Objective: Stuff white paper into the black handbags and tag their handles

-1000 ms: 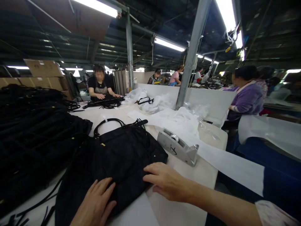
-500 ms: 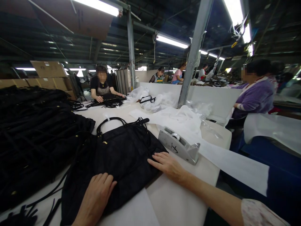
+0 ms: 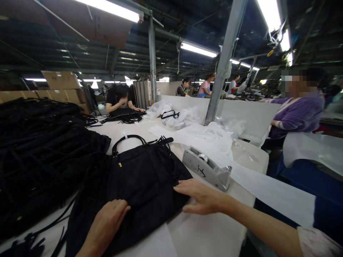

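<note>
A black handbag (image 3: 147,175) with a looped carry handle and a small gold zip pull lies flat on the white table in front of me. My left hand (image 3: 108,219) rests on its near left part, fingers curled together against the black fabric; the fingertips are partly hidden. At the bag's right edge is my right hand (image 3: 200,196), open, its thumb apart from the fingers and the fingertips at the fabric. Just beyond that hand stands a grey tape dispenser (image 3: 206,167) with a roll in it.
A big pile of black bags (image 3: 40,153) fills the left side. White sheets (image 3: 273,185) and clear plastic bags (image 3: 182,117) lie behind and right of the dispenser. A metal post (image 3: 223,64) rises beyond. A co-worker (image 3: 120,100) sits across the table, another person (image 3: 300,107) at right.
My right hand has shifted slightly and its thumb has spread from the fingers. My left hand stays on the bag. The co-worker across has raised a hand towards the face.
</note>
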The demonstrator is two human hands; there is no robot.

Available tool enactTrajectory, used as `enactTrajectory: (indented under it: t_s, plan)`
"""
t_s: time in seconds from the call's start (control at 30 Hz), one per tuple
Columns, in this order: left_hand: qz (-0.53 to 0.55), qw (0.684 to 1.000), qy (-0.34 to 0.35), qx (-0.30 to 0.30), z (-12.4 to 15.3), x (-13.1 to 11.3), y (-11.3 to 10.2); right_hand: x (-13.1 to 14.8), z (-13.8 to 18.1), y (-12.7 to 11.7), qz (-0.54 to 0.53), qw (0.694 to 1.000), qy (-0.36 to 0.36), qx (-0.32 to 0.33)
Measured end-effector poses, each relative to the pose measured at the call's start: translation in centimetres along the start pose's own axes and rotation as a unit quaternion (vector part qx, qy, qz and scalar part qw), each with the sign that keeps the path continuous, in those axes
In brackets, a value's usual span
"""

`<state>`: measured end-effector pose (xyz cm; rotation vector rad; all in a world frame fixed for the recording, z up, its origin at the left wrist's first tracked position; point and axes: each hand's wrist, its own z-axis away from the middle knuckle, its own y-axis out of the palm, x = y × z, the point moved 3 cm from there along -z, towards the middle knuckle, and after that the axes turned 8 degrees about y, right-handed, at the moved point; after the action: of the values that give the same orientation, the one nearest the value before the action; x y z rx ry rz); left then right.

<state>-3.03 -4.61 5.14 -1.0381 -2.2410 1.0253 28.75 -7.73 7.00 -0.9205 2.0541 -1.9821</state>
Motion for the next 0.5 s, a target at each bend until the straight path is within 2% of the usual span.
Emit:
enactTrajectory:
  t_s: [0.03,0.1,0.2,0.33,0.5]
  plan:
    - [0.006,1.000,-0.011,0.002,0.1,0.1,0.2,0.9,-0.5,-0.5,-0.005,1.000,0.017,0.000]
    - [0.028,0.999,-0.031,-0.015,0.3,0.5,0.1,2.5,-1.8,-0.7,0.008,0.999,0.030,-0.040]
    - [0.066,0.995,-0.057,-0.052,0.4,1.2,-0.7,4.4,-3.8,1.0,0.032,0.996,-0.011,-0.080]
    - [0.089,0.991,-0.057,-0.081,0.6,1.5,-1.3,5.1,-5.4,3.4,0.051,0.998,-0.025,-0.041]
    - [0.097,0.991,-0.054,-0.071,0.5,1.3,-1.0,6.0,-6.1,3.8,0.125,0.990,-0.042,-0.040]
